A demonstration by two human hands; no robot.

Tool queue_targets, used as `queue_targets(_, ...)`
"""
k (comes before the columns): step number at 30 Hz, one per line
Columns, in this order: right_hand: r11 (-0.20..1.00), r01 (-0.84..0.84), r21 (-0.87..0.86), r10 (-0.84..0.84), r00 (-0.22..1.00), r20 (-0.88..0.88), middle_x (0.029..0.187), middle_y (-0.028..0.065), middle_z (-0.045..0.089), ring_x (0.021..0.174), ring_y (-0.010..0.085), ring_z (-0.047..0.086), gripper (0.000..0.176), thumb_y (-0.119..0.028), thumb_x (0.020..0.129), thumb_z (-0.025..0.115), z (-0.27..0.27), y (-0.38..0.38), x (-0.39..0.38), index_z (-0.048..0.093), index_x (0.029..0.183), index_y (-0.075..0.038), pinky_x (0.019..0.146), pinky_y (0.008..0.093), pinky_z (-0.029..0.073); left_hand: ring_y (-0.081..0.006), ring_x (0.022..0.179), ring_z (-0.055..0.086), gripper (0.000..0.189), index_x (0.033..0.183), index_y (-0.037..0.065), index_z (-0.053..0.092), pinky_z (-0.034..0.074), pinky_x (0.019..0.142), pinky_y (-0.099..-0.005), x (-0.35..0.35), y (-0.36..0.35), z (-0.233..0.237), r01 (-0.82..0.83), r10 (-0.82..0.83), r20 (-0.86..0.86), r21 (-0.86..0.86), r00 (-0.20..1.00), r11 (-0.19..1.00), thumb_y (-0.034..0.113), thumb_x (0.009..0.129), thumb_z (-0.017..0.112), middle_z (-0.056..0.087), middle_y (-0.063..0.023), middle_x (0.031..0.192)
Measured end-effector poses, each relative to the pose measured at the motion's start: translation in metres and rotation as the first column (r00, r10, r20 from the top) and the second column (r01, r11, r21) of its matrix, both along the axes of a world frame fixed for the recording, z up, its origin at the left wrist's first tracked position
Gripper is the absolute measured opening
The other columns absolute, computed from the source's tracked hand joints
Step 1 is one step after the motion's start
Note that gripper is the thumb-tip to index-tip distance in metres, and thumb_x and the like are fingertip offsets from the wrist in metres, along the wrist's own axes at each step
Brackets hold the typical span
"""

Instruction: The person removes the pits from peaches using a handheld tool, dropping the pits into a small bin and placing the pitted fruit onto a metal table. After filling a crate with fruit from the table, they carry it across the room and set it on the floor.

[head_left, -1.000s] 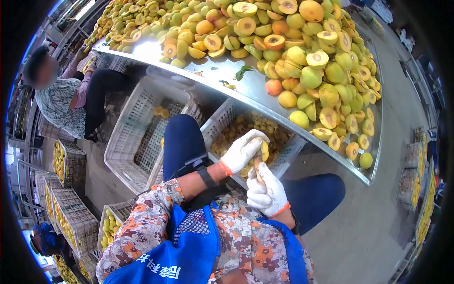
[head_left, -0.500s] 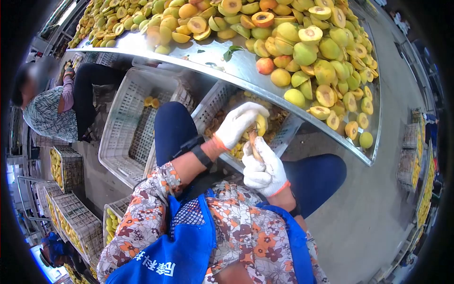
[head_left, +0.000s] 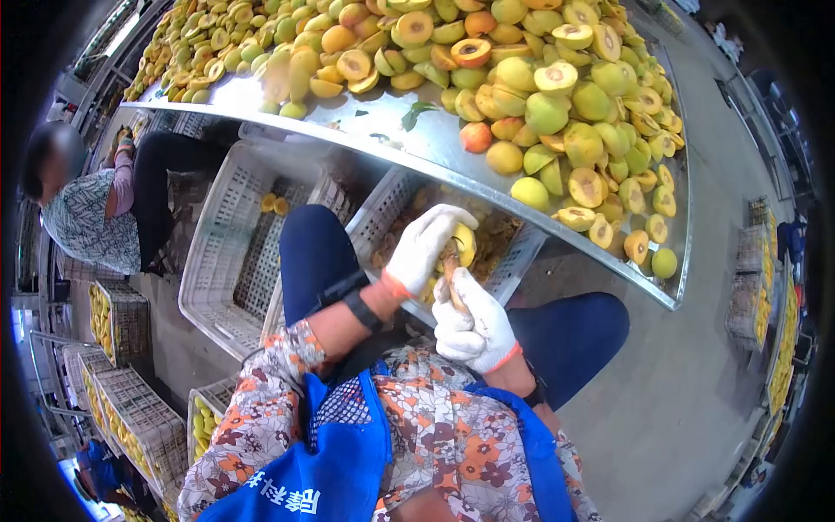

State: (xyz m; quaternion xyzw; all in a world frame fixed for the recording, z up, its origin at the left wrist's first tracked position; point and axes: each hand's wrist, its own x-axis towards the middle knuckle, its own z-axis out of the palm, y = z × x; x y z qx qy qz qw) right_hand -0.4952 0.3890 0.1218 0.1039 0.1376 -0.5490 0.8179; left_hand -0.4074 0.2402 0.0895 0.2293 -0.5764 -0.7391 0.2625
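In curled left hand (head_left: 424, 246), fruit (head_left: 467, 244)

White characters (head_left: 285, 496) — 科 among them — mark the blue vest (head_left: 352, 448).

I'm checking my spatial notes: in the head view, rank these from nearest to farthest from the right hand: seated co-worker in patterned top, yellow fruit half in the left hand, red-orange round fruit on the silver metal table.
1. Yellow fruit half: in the left hand, just ahead.
2. Red-orange round fruit: silver metal table, farther ahead.
3. Seated co-worker: far left.
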Motion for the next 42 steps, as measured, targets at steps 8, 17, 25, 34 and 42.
queue_targets(8,0.999,-0.032,-0.027,0.033,0.998,0.048,0.061,-0.0073,0.041,0.036,0.0052,0.031,0.038,-0.046,0.109,0.041,0.002,0.003,0.005,0.064,0.108,-0.016,0.037,0.0232,0.025,-0.0106,0.085,0.06,0.034,0.113,0.002,0.065,0.05,0.08,-0.0262,0.011,-0.019,0.009,0.239,-0.237,-0.032,0.066,0.971,0.969,0.028,0.105,0.045,0.066,-0.0046,0.095)
queue_targets(17,0.994,-0.002,-0.111,-0.024,0.972,-0.232,0.061,-0.0031,0.042,0.035,0.0079,0.032,0.031,-0.038,0.109,0.044,0.019,-0.005,0.007,0.061,0.107,-0.012,0.035,0.025,0.026,-0.0137,0.075,0.062,0.048,0.11,0.002,0.065,0.051,0.068,-0.0257,-0.001,0.018,0.043,-0.276,0.323,-0.079,0.354,0.943,0.894,0.044,0.109,0.041,0.068,-0.008,0.086)
queue_targets(25,0.977,-0.061,-0.203,0.034,0.991,-0.132,0.061,-0.0022,0.042,0.035,0.0079,0.032,0.033,-0.039,0.109,0.043,0.024,-0.016,0.014,0.059,0.107,-0.01,0.036,0.0244,0.026,-0.0154,0.072,0.064,0.05,0.108,0.005,0.064,0.052,0.062,-0.0253,0.012,0.008,0.063,-0.264,0.318,-0.056,0.435,0.946,0.861,0.051,0.106,0.044,0.067,-0.0086,0.084)
queue_targets(34,0.99,0.078,-0.115,-0.103,0.967,-0.232,0.062,-0.0019,0.042,0.038,0.0076,0.03,0.023,-0.034,0.107,0.05,0.018,0.0,-0.02,0.059,0.103,-0.013,0.036,0.0246,0.023,-0.0138,0.074,0.066,0.042,0.102,0.005,0.07,0.054,0.064,-0.0274,0.066,-0.057,0.066,-0.679,0.681,0.017,0.089,0.732,0.729,0.041,0.105,0.05,0.069,-0.0051,0.089)
queue_targets(42,0.998,0.003,0.061,0.03,0.847,-0.53,0.066,0.0001,0.045,0.039,0.0075,0.031,0.02,-0.032,0.105,0.055,-0.004,0.005,-0.016,0.052,0.102,-0.012,0.036,0.0237,0.024,-0.0284,0.118,0.061,0.042,0.129,0.01,0.065,0.047,0.103,-0.039,0.047,-0.129,0.094,0.03,0.745,0.213,-0.968,0.632,0.251,0.023,0.09,0.072,0.066,-0.0127,0.126)
